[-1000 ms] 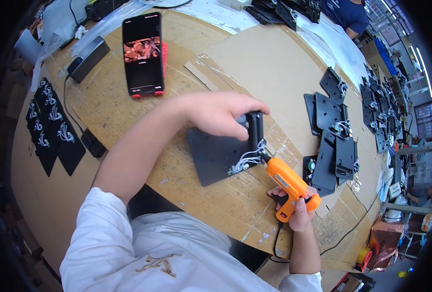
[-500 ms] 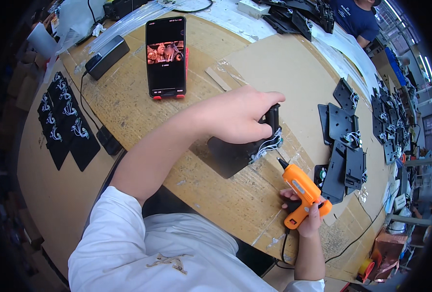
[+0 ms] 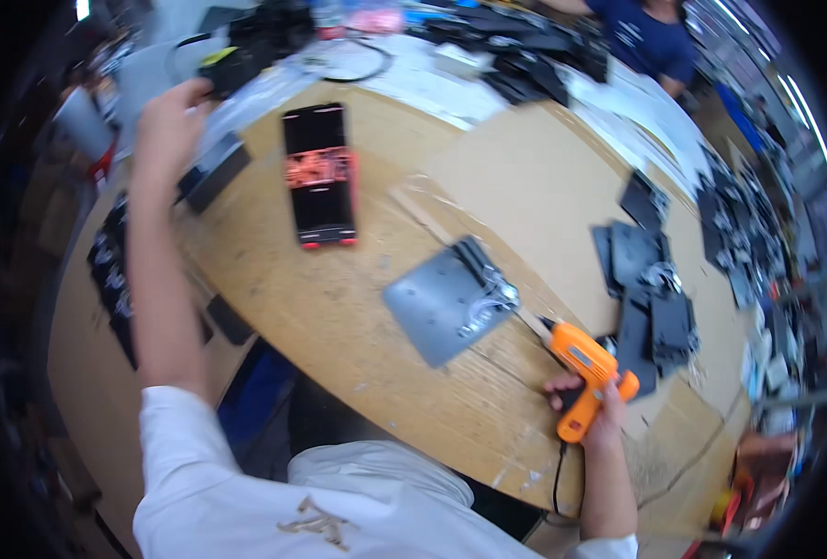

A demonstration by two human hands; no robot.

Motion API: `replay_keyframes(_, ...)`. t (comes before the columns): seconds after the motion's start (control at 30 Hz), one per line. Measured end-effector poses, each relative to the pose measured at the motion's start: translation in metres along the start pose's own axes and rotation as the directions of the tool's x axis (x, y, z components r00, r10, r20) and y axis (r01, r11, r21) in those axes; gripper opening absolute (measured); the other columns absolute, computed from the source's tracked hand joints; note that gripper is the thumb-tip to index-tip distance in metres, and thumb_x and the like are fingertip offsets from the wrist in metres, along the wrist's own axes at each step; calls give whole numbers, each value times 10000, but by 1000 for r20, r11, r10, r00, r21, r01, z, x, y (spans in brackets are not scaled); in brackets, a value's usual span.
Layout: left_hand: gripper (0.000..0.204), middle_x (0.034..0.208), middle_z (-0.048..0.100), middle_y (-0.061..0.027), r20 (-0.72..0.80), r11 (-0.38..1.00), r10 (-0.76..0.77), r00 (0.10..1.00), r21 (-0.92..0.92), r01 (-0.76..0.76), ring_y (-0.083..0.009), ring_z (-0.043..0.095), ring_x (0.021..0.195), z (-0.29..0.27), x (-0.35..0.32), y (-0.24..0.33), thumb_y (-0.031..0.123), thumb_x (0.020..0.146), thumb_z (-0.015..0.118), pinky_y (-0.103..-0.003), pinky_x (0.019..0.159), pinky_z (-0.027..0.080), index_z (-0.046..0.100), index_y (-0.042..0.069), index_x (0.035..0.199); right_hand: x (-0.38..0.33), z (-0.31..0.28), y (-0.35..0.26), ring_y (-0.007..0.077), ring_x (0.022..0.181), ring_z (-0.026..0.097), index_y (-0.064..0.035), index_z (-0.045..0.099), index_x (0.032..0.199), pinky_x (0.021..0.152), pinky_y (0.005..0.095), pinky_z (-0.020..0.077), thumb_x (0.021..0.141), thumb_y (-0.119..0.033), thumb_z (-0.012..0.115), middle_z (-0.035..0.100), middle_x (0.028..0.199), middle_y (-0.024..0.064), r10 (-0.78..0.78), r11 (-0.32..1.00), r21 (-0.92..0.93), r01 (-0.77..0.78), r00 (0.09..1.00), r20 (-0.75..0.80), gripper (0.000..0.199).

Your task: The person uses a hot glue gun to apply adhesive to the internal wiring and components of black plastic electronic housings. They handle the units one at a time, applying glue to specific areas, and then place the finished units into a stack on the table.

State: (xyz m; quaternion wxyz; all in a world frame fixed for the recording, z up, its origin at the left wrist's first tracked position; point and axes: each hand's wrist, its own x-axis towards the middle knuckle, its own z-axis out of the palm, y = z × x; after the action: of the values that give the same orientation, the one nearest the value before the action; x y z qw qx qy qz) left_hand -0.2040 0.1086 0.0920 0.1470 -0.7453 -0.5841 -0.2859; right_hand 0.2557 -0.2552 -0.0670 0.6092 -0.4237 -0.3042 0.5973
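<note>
My right hand (image 3: 589, 410) grips an orange glue gun (image 3: 583, 362) at the near right of the wooden table, its nozzle pointing toward a grey plate (image 3: 440, 304) that lies flat with a black part and white wires at its right end. My left hand (image 3: 168, 123) reaches far out to the back left, over a clear plastic bag (image 3: 250, 89) and beside a black box (image 3: 210, 174). Whether its fingers hold anything is blurred. A phone (image 3: 318, 173) with a lit screen lies between the two hands.
Stacks of black plates (image 3: 644, 296) lie right of the glue gun, more (image 3: 744, 242) along the far right. Black patterned pieces (image 3: 108, 270) sit at the left edge. Cardboard sheets (image 3: 525, 177) cover the table's middle. Another person (image 3: 651, 33) works at the far side, amid cables and black parts.
My left hand has let go of the black part on the grey plate and swung far to the back left. The glue gun stays at the plate's right end.
</note>
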Motion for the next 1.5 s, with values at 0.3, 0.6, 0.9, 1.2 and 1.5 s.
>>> replay_keyframes(0.3, 241, 989, 694, -228, 527, 970, -141, 838, 244, 9, -388, 665, 979, 145, 19, -244, 120, 752, 722, -442, 873, 522, 697, 15, 967, 20, 7, -21, 315, 1008, 658, 33, 526, 1278, 809, 404, 551, 875, -208, 631, 674, 1004, 167, 92, 996, -21, -90, 992, 82, 481)
replay_keyframes(0.6, 148, 918, 699, -225, 624, 939, -36, 781, 289, -187, -355, 694, 878, 139, 24, -213, 119, 767, 666, -449, 773, 545, 723, 19, 861, 12, 9, -10, 355, 994, 653, 44, 583, 1132, 802, 403, 545, 848, -256, 637, 655, 997, 189, 40, 999, -34, -39, 999, 34, 417)
replay_keyframes(0.9, 201, 1008, 678, -245, 368, 845, -179, 912, 533, -49, -391, 671, 979, 68, 13, -166, 45, 875, 536, -497, 837, 542, 693, 15, 996, 16, 15, -12, 346, 925, 650, 20, 614, 976, 765, 393, 541, 837, -289, 631, 646, 938, 185, 23, 996, -90, -24, 1000, -11, 338)
replay_keyframes(1.2, 134, 819, 682, -144, -155, 950, -1, 988, 307, 49, -298, 700, 815, -47, -74, -86, 89, 870, 627, -401, 693, 555, 686, -2, 949, 15, 19, -13, 336, 944, 653, 24, 609, 980, 749, 374, 542, 844, -257, 641, 640, 935, 165, 10, 995, -99, -12, 1000, -26, 315)
replay_keyframes(1.5, 276, 820, 610, -41, 370, -24, -29, 929, -929, 369, -107, 608, 703, -21, -185, 14, 51, 927, 626, -203, 550, 425, 533, 62, 1186, 14, 25, -13, 328, 933, 665, 23, 601, 994, 743, 368, 543, 852, -225, 629, 643, 923, 154, -23, 989, -148, 17, 999, -39, 287)
